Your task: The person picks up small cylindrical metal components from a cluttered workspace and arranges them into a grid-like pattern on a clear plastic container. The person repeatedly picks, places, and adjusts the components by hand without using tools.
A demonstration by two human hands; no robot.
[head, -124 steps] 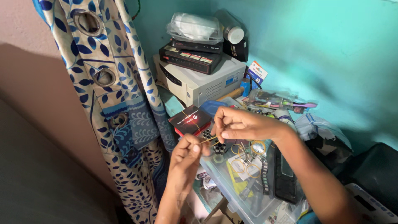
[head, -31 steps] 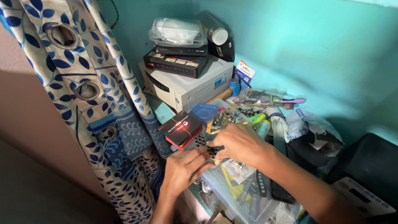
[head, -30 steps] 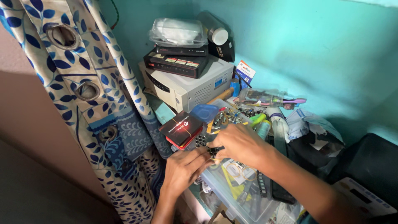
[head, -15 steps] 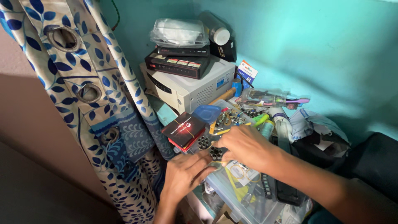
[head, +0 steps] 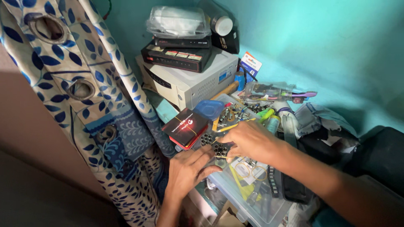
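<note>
Both hands lowered from above the clutter onto a small black studded block; thin stick no longer pinched between them.

Cream metal inverter box [head: 191,82] behind, unmoved; clear plastic parts box [head: 256,210] below; red-and-black flat carton [head: 185,128] just left. Right hand [head: 248,141] curled over small black studded block [head: 220,149], fingers closed on its far edge. Left hand [head: 187,168] pressed flat against its near side, fingers narrow. Work now at bench level, on the block.

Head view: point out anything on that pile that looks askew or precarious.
The black and red box lies tilted on the clutter beside both hands. The plastic bag and a tilted bottle top the stack of devices. Nothing looks spilled.
</note>
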